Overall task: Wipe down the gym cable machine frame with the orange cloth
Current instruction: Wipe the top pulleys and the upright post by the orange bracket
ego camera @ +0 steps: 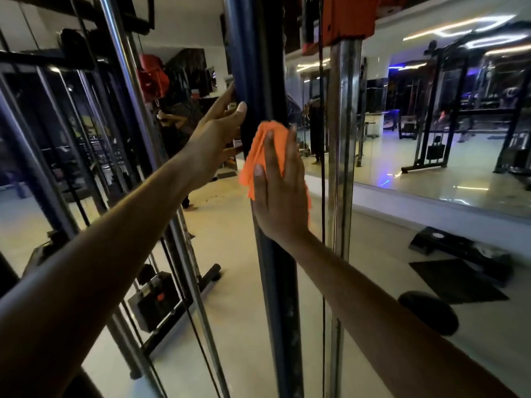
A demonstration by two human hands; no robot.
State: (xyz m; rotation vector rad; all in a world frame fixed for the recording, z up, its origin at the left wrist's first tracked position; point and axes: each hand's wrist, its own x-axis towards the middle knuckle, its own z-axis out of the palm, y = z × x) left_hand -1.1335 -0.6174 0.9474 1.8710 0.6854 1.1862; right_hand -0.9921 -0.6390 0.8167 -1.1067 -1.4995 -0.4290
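A dark blue upright post of the cable machine frame runs from top to bottom through the middle of the view. My right hand lies flat with straight fingers on the orange cloth and presses it against the post at chest height. Cloth edges stick out to the left and above the fingers. My left hand reaches to the post's left side just above the cloth, thumb on the front, fingers round the far edge and partly hidden.
A chrome guide rod and a thin black cable stand right of the post under an orange bracket. More chrome rods and a weight stack are at left. Black step platform, mat and a wall mirror lie right.
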